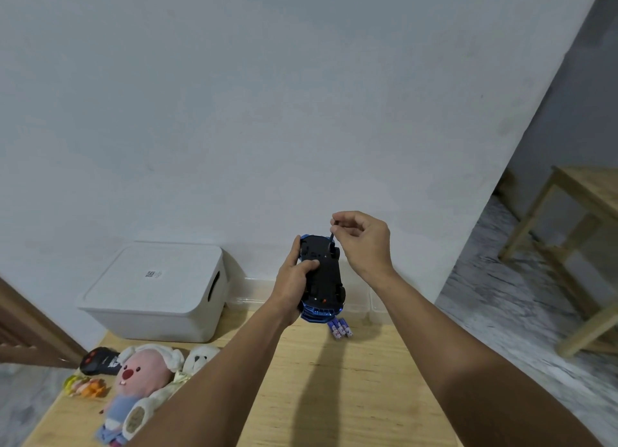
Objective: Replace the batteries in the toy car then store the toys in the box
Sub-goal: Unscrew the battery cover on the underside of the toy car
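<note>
L hand (294,279) grips blue toy car (322,276) held up over the wood surface (334,396), black underside toward cam. R hand (363,242) pinches a thin screwdriver (331,237), tip at car's far end. Purple batteries (341,329) lie on surface just below car. White lidded box (157,292) far left; pink plush (143,379) & black remote (100,361) near left.

Your hands had lots of open room in the middle of the table (351,396), which was bare wood. The white box (153,292) stood at the back left with its lid on, so nothing could drop in. Soft toys (143,376) crowded the left edge. Small batteries (340,329) lay just under the car (322,272).
</note>
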